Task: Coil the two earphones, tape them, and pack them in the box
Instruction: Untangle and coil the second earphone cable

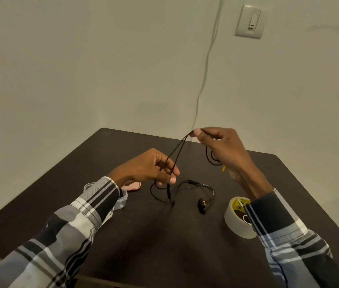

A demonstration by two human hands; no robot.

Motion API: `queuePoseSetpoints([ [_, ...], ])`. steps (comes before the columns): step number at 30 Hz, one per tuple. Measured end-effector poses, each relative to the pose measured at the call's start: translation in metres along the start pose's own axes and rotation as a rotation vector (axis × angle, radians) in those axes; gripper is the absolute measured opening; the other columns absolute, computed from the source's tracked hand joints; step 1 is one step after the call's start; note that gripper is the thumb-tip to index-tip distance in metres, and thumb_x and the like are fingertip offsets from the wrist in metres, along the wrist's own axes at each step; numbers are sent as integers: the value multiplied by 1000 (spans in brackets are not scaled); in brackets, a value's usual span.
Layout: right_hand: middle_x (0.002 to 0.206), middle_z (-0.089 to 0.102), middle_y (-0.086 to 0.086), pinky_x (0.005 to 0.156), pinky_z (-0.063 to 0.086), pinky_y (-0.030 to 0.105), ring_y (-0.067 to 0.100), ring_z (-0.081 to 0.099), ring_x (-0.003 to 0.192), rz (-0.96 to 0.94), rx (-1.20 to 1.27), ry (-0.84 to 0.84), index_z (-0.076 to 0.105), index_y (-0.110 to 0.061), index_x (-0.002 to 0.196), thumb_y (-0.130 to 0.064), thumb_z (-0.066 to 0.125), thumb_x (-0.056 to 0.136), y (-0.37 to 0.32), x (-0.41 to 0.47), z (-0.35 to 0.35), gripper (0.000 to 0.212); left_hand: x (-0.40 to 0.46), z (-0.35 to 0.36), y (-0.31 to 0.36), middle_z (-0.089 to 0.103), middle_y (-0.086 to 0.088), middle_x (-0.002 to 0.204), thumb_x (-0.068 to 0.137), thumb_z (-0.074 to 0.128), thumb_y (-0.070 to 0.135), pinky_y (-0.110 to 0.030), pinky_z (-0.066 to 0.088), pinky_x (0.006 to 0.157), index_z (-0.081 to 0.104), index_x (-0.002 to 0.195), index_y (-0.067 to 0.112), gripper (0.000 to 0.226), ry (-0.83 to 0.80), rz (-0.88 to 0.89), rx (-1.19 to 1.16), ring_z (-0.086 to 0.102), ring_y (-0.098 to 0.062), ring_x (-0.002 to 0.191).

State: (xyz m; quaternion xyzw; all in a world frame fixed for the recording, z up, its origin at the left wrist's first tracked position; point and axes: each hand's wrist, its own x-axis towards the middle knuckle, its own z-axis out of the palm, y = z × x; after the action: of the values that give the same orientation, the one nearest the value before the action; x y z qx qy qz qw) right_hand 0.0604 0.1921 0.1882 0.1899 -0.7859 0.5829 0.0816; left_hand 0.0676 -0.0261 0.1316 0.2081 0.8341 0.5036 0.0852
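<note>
Right hand [222, 150] raised above the surface [143, 235], thumb and forefinger pinching a black earphone cord [178, 151] at its top bend, with more loops of the same cord hanging under the palm and a small yellow tip showing beside the wrist. Left hand [154, 167] lower and nearer the middle, fingers curled round the two strands of that cord running down from the right hand. Below the left hand, loose cord trailing onto the surface in a slack loop.

Second earphone [200, 196] lying on the surface between the two hands, uncoiled, its black cord curving in an arc and its black earbuds with yellow marks resting near the right forearm.

Roll of tape [239, 221] standing on the surface just beside the right sleeve, partly hidden by it, with a dark core and a yellow label inside.

Clear plastic box [121, 199] on the surface under the left wrist, mostly covered by the plaid sleeve; contents cannot be told. Pink lid [133, 187] lying flat just beyond it, half hidden by the left hand.

Pale wall behind, with a light switch [250, 21] and a thin grey cable [206, 65] hanging down.
</note>
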Motion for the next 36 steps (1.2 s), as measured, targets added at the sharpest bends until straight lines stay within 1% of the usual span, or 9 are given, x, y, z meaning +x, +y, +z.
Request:
queuePoseSetpoints([
  [2, 87, 74, -16, 61, 44, 2, -14, 66, 79, -18, 41, 69, 78, -14, 99, -31, 66, 94, -3, 4, -4, 21, -1, 1, -2, 74, -7, 82, 81, 76, 3, -22, 54, 64, 72, 101, 3, 20, 6, -3, 5, 64, -9, 64],
  [4, 82, 75, -10, 51, 41, 4, -8, 62, 56, -27, 129, 89, 76, -6, 103, -27, 62, 97, -8, 5, -7, 26, -2, 2, -2, 73, -2, 84, 82, 75, 3, -21, 53, 64, 72, 102, 3, 21, 23, 0, 11, 62, -4, 61],
  [8, 96, 78, 8, 42, 17, 23, 9, 23, 41, -28, 220, 101, 74, -6, 103, -29, 60, 99, -9, 7, -7, 27, 0, 4, -3, 68, 12, 73, 83, 76, 8, -16, 49, 67, 74, 102, 10, 19, 77, 18, 72, 57, 2, 61],
  [11, 94, 77, 13, 41, 25, 15, 3, 42, 38, -24, 263, 162, 73, -3, 101, -25, 60, 99, -11, 8, -7, 25, 1, 4, -6, 64, 8, 72, 81, 77, 11, -19, 49, 72, 76, 99, 14, 18, 101, 33, 120, 56, -1, 67],
  [14, 89, 77, 12, 41, 16, 23, 5, 27, 39, -7, 249, 168, 74, -5, 98, -24, 64, 96, -9, 7, -7, 22, 1, 5, -7, 72, -6, 83, 78, 79, 8, -22, 55, 77, 75, 101, 10, 24, 127, 37, 47, 64, -10, 75],
  [20, 90, 77, 14, 37, 29, 8, 1, 40, 32, 172, 83, -69, 72, -3, 102, -22, 78, 84, 7, -3, 3, 26, 0, 6, 2, 73, -19, 96, 82, 75, 3, -24, 57, 74, 75, 101, 7, 20, 189, 62, -195, 70, -17, 82],
  [26, 87, 78, 1, 89, 48, 27, 10, 65, 83, 231, -38, -235, 78, -14, 95, -37, 85, 74, 22, -7, 18, 31, -1, 6, 6, 76, -14, 98, 86, 70, 3, -26, 59, 76, 72, 108, 2, 22, 174, 76, -245, 74, -24, 89],
  [32, 94, 78, 12, 90, 51, 26, 18, 74, 92, 260, 22, -264, 77, -7, 96, -10, 88, 70, 30, -7, 27, 28, 2, 11, 12, 73, -14, 101, 87, 68, 1, -23, 60, 69, 70, 107, 0, 21, 259, 55, -300, 72, -16, 85],
  [36, 77, 74, 4, 57, 41, 8, -5, 64, 57, 281, 56, -101, 76, -3, 93, -9, 87, 71, 26, -7, 27, 25, 2, 10, 12, 69, -12, 97, 83, 74, 7, -27, 61, 72, 64, 117, 3, 35, 270, 26, -354, 71, -21, 84],
])
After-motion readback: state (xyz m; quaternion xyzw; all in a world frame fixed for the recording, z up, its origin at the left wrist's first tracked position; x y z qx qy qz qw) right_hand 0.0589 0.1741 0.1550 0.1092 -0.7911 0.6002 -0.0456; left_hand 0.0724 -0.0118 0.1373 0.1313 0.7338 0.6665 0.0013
